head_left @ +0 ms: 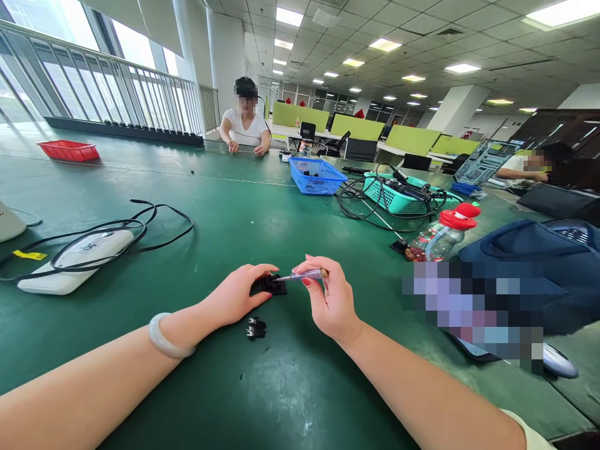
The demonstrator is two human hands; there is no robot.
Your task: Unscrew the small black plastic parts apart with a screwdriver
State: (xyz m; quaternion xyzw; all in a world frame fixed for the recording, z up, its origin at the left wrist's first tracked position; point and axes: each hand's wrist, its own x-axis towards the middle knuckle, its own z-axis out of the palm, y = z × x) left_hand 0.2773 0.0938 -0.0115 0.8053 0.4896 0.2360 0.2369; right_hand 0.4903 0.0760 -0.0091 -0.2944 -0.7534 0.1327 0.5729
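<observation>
My left hand (pixel 246 289) is closed around the left side of a small flat black part (pixel 279 287) on the green tabletop. Between the fingers of my right hand (pixel 328 294) is a screwdriver (pixel 310 274) with a clear purplish handle, held nearly level. Its metal shaft points left, and the tip reaches the black part; whether it sits in a screw is too small to tell. Nearer to me, below my left hand, lies a small black piece with silvery metal prongs (pixel 255 328), apart from both hands.
A white device with a black cord (pixel 89 250) lies at left, a red tray (pixel 69 150) farther back. Beyond my hands stand a blue basket (pixel 316 181) and a teal basket (pixel 389 195) with cables. A red-lidded bottle (pixel 440 237) and dark blue bag (pixel 539 269) are right. A person (pixel 246 122) sits opposite.
</observation>
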